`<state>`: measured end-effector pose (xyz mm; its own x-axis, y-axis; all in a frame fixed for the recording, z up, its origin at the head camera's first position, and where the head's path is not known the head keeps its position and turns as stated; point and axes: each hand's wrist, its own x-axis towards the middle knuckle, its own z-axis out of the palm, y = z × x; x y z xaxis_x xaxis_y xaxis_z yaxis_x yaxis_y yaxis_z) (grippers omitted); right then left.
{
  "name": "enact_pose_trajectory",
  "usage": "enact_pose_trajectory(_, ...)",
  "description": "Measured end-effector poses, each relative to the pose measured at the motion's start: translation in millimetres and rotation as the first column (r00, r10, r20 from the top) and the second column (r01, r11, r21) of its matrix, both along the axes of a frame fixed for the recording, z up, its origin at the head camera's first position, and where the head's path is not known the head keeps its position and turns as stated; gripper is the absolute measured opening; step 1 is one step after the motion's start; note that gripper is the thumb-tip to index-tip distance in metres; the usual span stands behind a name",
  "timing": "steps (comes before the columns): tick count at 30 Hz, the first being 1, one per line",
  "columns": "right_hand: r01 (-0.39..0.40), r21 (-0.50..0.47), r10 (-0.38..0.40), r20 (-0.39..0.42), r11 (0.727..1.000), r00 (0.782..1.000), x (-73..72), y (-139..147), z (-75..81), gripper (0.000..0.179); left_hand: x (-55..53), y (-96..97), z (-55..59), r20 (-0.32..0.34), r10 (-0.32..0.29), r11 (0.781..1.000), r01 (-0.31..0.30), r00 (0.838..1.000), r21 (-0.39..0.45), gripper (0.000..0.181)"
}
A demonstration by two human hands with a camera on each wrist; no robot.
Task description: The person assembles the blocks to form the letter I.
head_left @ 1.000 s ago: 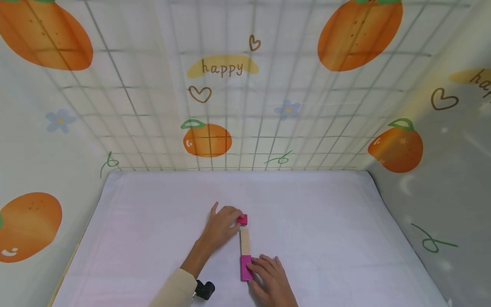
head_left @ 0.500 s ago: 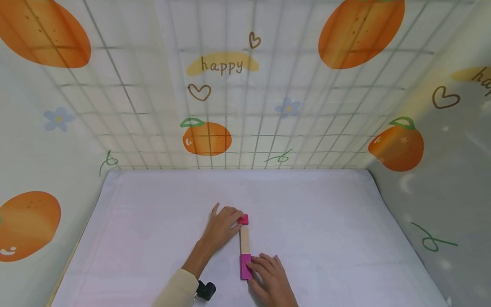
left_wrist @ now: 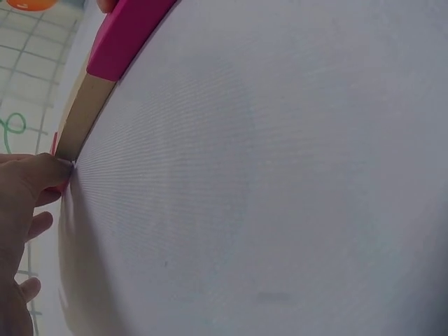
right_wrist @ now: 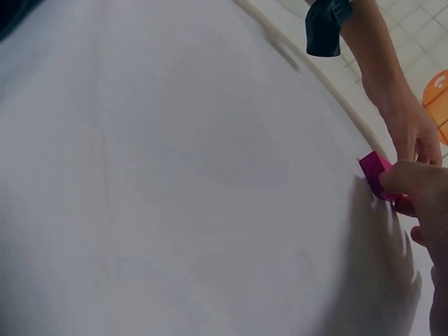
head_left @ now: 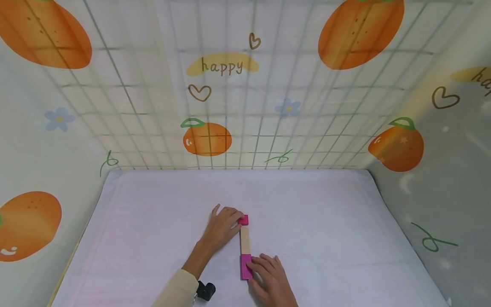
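Note:
A small pinkish-red block [head_left: 244,220] lies at the far end of a row, pinched by the fingers of my left hand [head_left: 220,226]. Just nearer is a plain wooden block [head_left: 244,241], lengthwise in line with it. Whether these two touch is hard to tell. A magenta block [head_left: 245,267] forms the near end, meeting the plain one end to end. My right hand [head_left: 270,279] grips it from the right; in the right wrist view the thumb presses the magenta block [right_wrist: 374,173]. Left fingers partly cover the pinkish-red block.
A white cloth covers the table [head_left: 326,221]. A printed curtain [head_left: 245,106] with oranges and a grid stands behind and along the sides. On the left wrist sits a black device [head_left: 206,291], beside a cream sleeve [head_left: 176,288].
The pinkish-red block has shifted slightly right, and the gap between it and the plain block has narrowed. Both hands keep their holds; the last half second shows hardly any movement.

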<state>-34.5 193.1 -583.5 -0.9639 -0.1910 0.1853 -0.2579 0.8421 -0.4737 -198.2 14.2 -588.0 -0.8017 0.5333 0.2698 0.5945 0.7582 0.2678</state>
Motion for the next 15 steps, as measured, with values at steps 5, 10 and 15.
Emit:
enact_pose_trajectory(5, 0.003, 0.0, -0.003, 0.009, 1.0, 1.0, -0.1, -0.5, 0.6, 0.035, -0.1, -1.2, 0.9, -0.012, -0.002, 1.0, 0.002, 1.0, 0.006, 0.03)
enact_pose_trajectory(10, 0.011, 0.006, -0.011, 0.025, 1.0, 1.0, 0.8, -0.9, 0.1, 0.037, -0.5, -2.0, 1.2, 0.011, -0.003, 1.0, 0.003, 1.0, 0.008, 0.031)
enact_pose_trajectory(15, -0.001, 0.025, 0.001, 0.018, 1.0, 1.0, 2.3, -0.4, -4.8, 0.04, -0.1, -2.3, -0.4, 0.007, -0.006, 1.0, 0.006, 1.0, 0.009, 0.032)
